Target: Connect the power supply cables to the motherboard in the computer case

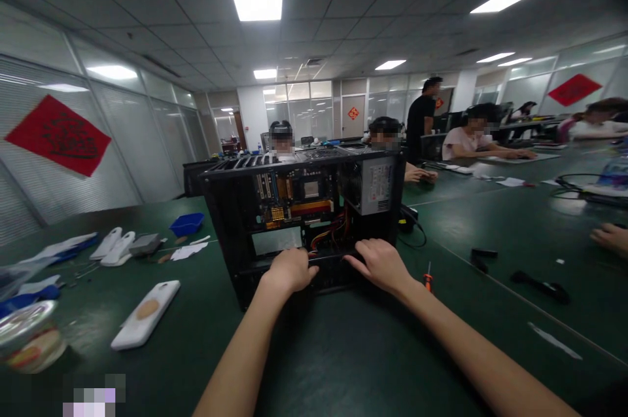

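An open black computer case [235, 220] stands upright on the green table [343, 351], its side off. Inside it I see a motherboard [294, 198], a grey power supply [375, 184] at the upper right and red and yellow cables [331, 230]. My left hand [289, 271] is curled on the case's lower front rail. My right hand [380, 264] rests on the same rail just to the right, fingers bent and reaching in near the cables. Whether either hand holds anything small is hidden.
A small red-handled screwdriver [428, 278] lies right of the case. A white panel [146, 313] lies at the left, with a blue tray [187, 223] and white parts behind. Black pieces [540, 286] lie at the right. Several people sit across the table; another person's hand [611, 237] shows at right.
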Motion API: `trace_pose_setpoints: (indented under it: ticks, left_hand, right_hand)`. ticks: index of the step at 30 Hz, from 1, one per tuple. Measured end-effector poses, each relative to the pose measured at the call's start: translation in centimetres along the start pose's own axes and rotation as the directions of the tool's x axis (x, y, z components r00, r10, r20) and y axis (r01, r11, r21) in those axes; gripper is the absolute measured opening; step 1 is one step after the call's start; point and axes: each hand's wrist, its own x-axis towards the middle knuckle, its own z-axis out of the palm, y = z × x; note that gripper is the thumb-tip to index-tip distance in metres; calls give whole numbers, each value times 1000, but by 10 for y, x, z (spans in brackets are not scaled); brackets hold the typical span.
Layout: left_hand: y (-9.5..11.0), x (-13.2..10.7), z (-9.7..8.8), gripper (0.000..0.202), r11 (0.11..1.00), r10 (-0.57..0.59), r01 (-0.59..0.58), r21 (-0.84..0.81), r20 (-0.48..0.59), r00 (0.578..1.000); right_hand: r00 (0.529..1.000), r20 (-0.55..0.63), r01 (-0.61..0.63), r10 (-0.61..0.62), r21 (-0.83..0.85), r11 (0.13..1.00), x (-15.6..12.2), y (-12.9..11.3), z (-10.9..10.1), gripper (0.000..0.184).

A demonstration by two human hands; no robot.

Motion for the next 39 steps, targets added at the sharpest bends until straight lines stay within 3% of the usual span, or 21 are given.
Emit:
trace_pose_setpoints:
  ticks: [5,8,12,16,19,21,23,26,30,33,36,39]
  left_hand:
    - [-14,3,-4,41,981,91,-101,-166,-65,994]
    - [-23,-1,-16,24,970,143,-178,-164,-200,969]
    - [-29,-23,-39,18,930,218,-292,-222,-307,926]
    - [-24,-50,-56,18,946,208,-272,-175,-313,926]
    - [-18,-63,-63,17,951,239,-280,-129,-263,935]
    - [-16,-67,-66,15,935,288,-330,-128,-265,920]
    - [-15,-67,-67,13,914,322,-376,-151,-293,900]
    - [-14,-64,-68,14,885,343,-423,-191,-344,874]
    - [-14,-60,-69,18,829,368,-514,-220,-477,798]
    - [-13,-58,-68,35,808,331,-540,-237,-576,747]
    - [-6,-60,-66,54,795,301,-534,-288,-577,759]
    - [6,-63,-69,55,781,297,-546,-304,-588,753]
  right_hand:
    - [999,11,-46,46,36,998,0,-4,-5,39]
    - [997,40,-61,58,66,996,-1,-6,-9,38]
    - [997,69,-51,43,120,991,-5,-5,-12,34]
    - [999,18,-44,41,266,963,-4,-10,-20,35]
    - [998,-53,4,24,461,887,14,-24,-42,40]
    - [999,-34,53,-41,594,803,35,-37,-65,43]
    - [979,93,62,-181,711,700,59,-47,-87,38]
    - [881,289,10,-375,781,625,88,-51,-112,41]
    - [859,367,-106,-356,809,578,97,-39,-128,42]
    - [837,418,-218,-354,847,484,91,-25,-137,32]
    - [857,383,-204,-344,866,456,88,-17,-145,27]
    - [905,302,-129,-301,866,483,88,-14,-150,29]
